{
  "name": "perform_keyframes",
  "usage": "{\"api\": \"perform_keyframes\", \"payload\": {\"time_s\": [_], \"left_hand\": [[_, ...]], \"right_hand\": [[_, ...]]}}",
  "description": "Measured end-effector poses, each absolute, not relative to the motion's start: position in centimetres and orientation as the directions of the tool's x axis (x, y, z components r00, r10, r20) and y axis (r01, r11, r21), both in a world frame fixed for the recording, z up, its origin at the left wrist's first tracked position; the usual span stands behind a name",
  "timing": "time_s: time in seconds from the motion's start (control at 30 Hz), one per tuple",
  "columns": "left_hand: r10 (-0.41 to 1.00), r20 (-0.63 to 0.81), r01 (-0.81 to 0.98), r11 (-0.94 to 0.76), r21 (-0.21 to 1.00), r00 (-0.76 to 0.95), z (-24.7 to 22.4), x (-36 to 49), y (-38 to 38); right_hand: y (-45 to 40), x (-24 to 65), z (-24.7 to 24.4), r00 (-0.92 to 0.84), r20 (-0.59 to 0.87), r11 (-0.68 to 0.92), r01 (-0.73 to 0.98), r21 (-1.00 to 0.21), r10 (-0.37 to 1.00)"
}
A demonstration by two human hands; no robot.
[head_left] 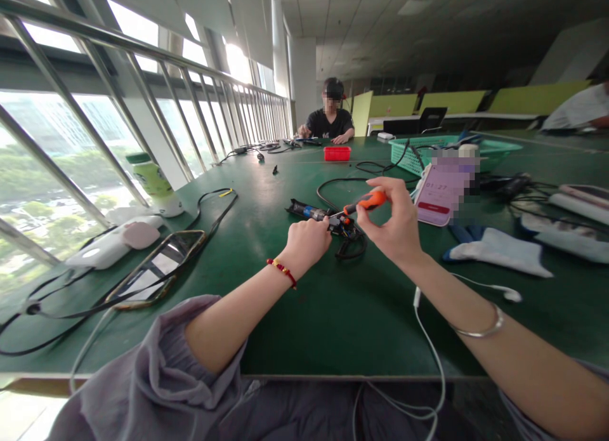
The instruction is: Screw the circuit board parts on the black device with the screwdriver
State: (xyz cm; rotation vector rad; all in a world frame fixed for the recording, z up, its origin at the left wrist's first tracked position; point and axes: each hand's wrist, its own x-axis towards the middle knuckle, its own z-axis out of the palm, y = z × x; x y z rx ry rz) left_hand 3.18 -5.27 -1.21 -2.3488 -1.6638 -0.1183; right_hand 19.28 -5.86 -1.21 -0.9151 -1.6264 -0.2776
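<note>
An opened black device [306, 209] with a blue cylindrical part and loose wires lies on the green table [285, 327]. My left hand [307, 245] is closed on it, fingers at its near side. In my right hand [392, 228] is an orange and black screwdriver [373, 200], pinched by the handle between thumb and fingers. Its shaft points left, toward the device beside my left fingertips; the tip's exact contact is too small to tell. A black cable [352, 256] is coiled at the device's right end.
A propped phone [445, 190], gloves [499, 250] and a green basket [404, 157] are at right. Left are another phone [159, 269], a white device [107, 245] and a bottle [155, 184]. A red box [337, 153] sits farther back, before a seated person [330, 120].
</note>
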Motion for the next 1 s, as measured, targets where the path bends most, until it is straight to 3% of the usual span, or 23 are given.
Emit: {"api": "perform_keyframes", "payload": {"time_s": [0.23, 0.4, 0.53, 0.7, 0.87, 1.0], "left_hand": [[0.918, 0.201, 0.936, -0.315, -0.157, 0.343, -1.13, 3.19, -5.32], [0.923, 0.184, 0.937, -0.312, -0.157, 0.338, -1.26, 3.23, -5.29], [0.916, 0.193, 0.932, -0.321, -0.168, 0.35, -1.37, 3.21, -5.25], [0.918, 0.189, 0.932, -0.32, -0.168, 0.349, -1.4, 3.17, -5.26], [0.917, 0.188, 0.932, -0.324, -0.163, 0.352, -1.39, 3.14, -5.23], [0.922, 0.178, 0.935, -0.318, -0.159, 0.344, -1.5, 3.12, -5.16]], "right_hand": [[-5.92, 19.23, -1.18, 0.038, 0.872, 0.598, 0.714, -0.365, 0.488], [-5.8, 19.25, -1.26, -0.023, 0.912, 0.684, 0.669, -0.291, 0.41], [-5.79, 19.24, -1.3, 0.001, 0.895, 0.618, 0.723, -0.309, 0.446], [-5.84, 19.25, -1.24, -0.038, 0.915, 0.692, 0.668, -0.275, 0.401], [-5.88, 19.21, -1.2, -0.017, 0.892, 0.618, 0.726, -0.3, 0.453], [-5.82, 19.26, -1.24, -0.029, 0.912, 0.683, 0.673, -0.284, 0.408]]}}
